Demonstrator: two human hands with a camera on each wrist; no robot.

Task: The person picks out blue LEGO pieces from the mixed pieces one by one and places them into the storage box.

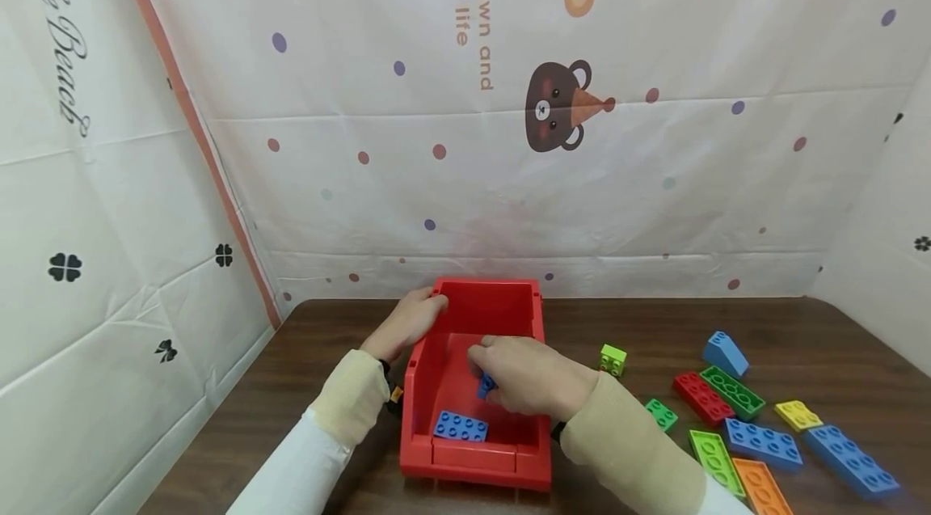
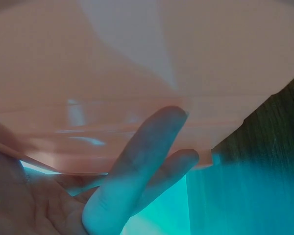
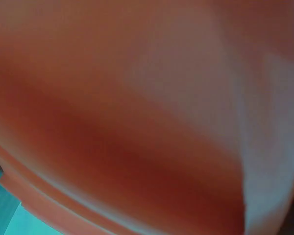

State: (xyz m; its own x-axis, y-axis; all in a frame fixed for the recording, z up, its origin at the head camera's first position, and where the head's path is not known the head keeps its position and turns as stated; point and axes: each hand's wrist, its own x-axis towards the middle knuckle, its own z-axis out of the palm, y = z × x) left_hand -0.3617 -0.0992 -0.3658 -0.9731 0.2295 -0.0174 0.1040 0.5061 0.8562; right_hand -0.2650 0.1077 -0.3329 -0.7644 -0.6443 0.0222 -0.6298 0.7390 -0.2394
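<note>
A red plastic bin (image 1: pixel 474 466) stands on the table with its low side towards me. My left hand (image 1: pixel 409 322) holds the bin's left wall near the back corner. In the left wrist view, two fingers (image 2: pixel 142 156) lie along the wall's outside. Inside the bin, my right hand (image 1: pixel 529 373) pinches a small blue brick (image 1: pixel 485 386), largely hidden by the fingers. Another blue brick (image 1: pixel 461 427) lies studs up on the bin's floor near the front. The right wrist view is filled by the blurred bin wall (image 3: pixel 112 122); neither hand nor brick shows there.
On the brown table (image 1: pixel 618 483), several loose bricks lie to the right: a lime one (image 1: pixel 612 360), a red one (image 1: pixel 703 398), a blue slope (image 1: pixel 725 354), a yellow one (image 1: pixel 798 415) and an orange one (image 1: pixel 761 487). A white printed sheet (image 1: pixel 640 200) hangs behind.
</note>
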